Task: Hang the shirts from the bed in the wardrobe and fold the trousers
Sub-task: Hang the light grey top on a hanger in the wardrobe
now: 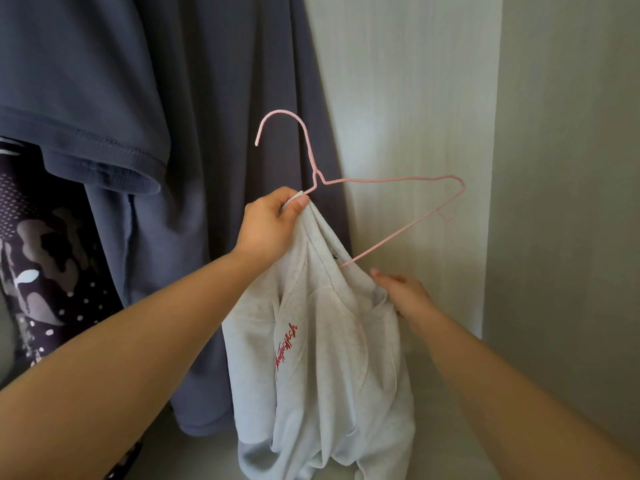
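Shirt, pale grey, red script, half on pink wire hanger; left grip clasps hanger neck and cloth, right grip grasps shirt fabric.

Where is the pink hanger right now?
Head view, middle: the pink hanger is in the left hand, pinched together with the white shirt, right of the hanging grey clothes and before the wardrobe's pale wall.

Home wardrobe interior, pale wood-grain walls, hung dark garments, pink wire hanger
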Action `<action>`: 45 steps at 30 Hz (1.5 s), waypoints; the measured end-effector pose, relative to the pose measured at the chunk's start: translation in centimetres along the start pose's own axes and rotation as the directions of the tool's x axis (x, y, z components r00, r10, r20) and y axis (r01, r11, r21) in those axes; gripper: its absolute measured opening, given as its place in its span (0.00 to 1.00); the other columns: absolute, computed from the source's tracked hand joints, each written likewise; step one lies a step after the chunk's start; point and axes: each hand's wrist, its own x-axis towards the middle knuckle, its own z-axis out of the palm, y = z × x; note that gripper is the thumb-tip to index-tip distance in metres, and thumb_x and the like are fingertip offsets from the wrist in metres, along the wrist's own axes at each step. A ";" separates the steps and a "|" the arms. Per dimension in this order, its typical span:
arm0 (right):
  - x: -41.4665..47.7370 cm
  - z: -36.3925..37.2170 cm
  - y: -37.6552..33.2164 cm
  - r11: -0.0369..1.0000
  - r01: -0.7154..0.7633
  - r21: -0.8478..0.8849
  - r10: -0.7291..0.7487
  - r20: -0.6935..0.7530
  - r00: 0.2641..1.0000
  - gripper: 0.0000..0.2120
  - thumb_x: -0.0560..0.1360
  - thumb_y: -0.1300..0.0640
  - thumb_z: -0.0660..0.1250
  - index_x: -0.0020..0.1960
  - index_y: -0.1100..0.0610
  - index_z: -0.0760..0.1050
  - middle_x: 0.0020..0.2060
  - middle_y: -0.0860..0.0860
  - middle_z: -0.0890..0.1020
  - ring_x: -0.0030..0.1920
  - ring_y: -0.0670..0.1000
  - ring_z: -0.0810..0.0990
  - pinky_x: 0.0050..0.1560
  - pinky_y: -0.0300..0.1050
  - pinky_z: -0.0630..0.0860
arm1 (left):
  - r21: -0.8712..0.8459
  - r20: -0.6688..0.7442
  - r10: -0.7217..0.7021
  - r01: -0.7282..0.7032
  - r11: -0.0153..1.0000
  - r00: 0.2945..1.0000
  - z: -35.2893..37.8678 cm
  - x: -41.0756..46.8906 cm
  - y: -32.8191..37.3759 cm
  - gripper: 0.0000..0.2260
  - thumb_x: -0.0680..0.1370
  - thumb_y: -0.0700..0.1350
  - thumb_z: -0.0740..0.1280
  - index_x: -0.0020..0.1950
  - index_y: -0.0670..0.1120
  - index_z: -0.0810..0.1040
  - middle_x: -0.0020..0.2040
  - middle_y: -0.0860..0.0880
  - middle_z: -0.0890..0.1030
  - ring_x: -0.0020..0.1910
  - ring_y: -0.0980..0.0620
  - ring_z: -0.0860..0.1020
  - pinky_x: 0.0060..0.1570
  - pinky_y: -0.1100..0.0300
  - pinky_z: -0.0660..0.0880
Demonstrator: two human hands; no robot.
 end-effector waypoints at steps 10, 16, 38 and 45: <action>-0.7 -0.3 0.5 0.717 0.115 -0.688 -0.249 -0.098 0.963 0.12 0.76 0.47 0.61 0.47 0.53 0.79 0.43 0.53 0.81 0.45 0.57 0.79 0.38 0.42 0.69 | 0.011 -0.020 -0.025 0.025 1.000 0.999 0.3 0.4 -0.7 0.08 0.80 0.51 0.61 0.48 0.51 0.77 0.41 0.57 0.77 0.41 0.58 0.76 0.41 0.69 0.71; -0.4 -1.5 0.8 0.836 0.062 -0.546 -0.207 -0.209 0.956 0.14 0.76 0.51 0.62 0.35 0.57 0.74 0.37 0.56 0.80 0.39 0.58 0.76 0.34 0.42 0.67 | -0.017 -0.099 -0.071 0.070 0.997 0.993 0.0 0.6 -2.1 0.06 0.80 0.51 0.61 0.49 0.52 0.77 0.41 0.60 0.77 0.43 0.61 0.76 0.41 0.70 0.68; 0.5 -2.2 -2.0 0.592 -0.490 0.640 0.446 0.246 0.861 0.15 0.80 0.59 0.52 0.38 0.59 0.71 0.33 0.51 0.72 0.32 0.49 0.71 0.27 0.38 0.71 | -0.056 -0.061 -0.018 0.015 0.998 0.998 -1.2 -0.5 -3.7 0.07 0.80 0.50 0.62 0.46 0.52 0.78 0.41 0.55 0.79 0.42 0.59 0.76 0.41 0.68 0.71; 1.7 -4.7 -3.2 0.766 -0.223 0.603 0.318 -0.054 0.947 0.10 0.76 0.65 0.56 0.44 0.61 0.75 0.38 0.55 0.77 0.35 0.53 0.76 0.23 0.37 0.73 | 0.035 0.057 0.078 -0.080 0.996 0.995 -2.5 -1.3 -5.0 0.08 0.79 0.47 0.64 0.43 0.58 0.79 0.39 0.58 0.80 0.40 0.64 0.77 0.41 0.74 0.72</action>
